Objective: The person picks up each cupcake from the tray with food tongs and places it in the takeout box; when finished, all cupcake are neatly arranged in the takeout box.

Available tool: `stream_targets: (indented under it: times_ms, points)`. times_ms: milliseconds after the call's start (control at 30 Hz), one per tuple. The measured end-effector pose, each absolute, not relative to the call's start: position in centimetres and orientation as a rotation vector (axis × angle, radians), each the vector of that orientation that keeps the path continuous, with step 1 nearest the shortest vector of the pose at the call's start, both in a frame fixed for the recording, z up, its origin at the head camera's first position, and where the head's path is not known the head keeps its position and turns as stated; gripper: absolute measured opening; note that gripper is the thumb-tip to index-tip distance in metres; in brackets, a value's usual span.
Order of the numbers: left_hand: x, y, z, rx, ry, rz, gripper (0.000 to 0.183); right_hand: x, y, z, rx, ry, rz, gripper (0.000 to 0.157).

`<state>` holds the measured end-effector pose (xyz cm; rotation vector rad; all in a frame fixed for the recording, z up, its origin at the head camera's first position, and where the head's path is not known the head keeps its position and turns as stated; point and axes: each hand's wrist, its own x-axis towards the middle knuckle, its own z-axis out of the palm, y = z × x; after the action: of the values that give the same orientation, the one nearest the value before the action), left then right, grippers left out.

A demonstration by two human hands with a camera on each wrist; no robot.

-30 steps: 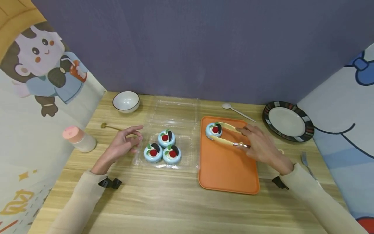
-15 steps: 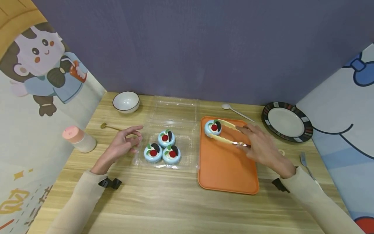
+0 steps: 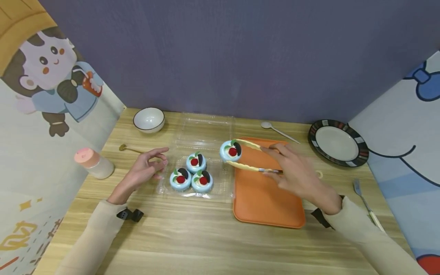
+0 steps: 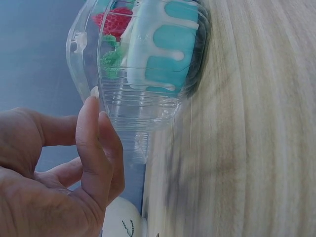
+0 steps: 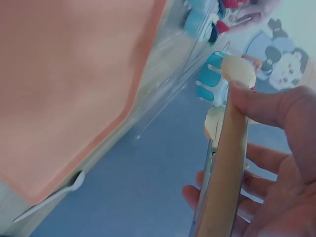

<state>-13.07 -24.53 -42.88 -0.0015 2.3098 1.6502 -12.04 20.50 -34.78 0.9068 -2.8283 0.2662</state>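
Note:
My right hand [image 3: 297, 172] grips tongs [image 5: 224, 168] with cream tips and handles and a metal section. Between the tips is a light blue cupcake [image 3: 230, 151] topped with a red berry, green leaf and dark cookie; it hangs over the tray's left edge, beside the clear plastic container [image 3: 220, 179]. Three matching cupcakes sit at the left of that container: one behind [image 3: 196, 163], two in front. My left hand [image 3: 146, 168] is relaxed, its fingertips right at the container's left rim in the left wrist view. The container's lid [image 3: 206, 130] lies folded back.
An orange tray [image 3: 268, 202] lies right of the container. Behind it is a white spoon [image 3: 280, 132]; to the right are a dark-rimmed plate [image 3: 338, 143] and a fork [image 3: 366, 202]. A bowl [image 3: 149, 119], gold spoon [image 3: 130, 148] and pink-capped jar [image 3: 93, 163] stand left.
My right hand has moved left with the tongs, lifting the cupcake off the orange tray and bringing it towards the container. The left hand and the three other cupcakes have stayed put.

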Motion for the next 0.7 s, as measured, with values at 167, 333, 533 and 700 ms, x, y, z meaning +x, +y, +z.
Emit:
stream_targets:
  times_ms: [167,333,533,700]
  points:
    - [-13.0,-24.5,-42.8,-0.008,2.309,1.658,0.055,-11.7,18.6,-34.5,0.965,-2.875,0.171,0.070]
    - [-13.0,-24.4,-42.7,-0.008,2.309,1.660,0.054,-12.0,17.2,-34.5,1.034,-2.848,0.093,0.070]
    - [-13.0,-24.3,-42.7,-0.012,2.308,1.665,0.055,-12.4,16.1,-34.5,1.056,-2.874,0.031,0.068]
    - [-13.0,-24.4,-42.8,-0.009,2.300,1.664,0.055,-12.7,15.5,-34.6,1.103,-2.883,-0.018,0.068]
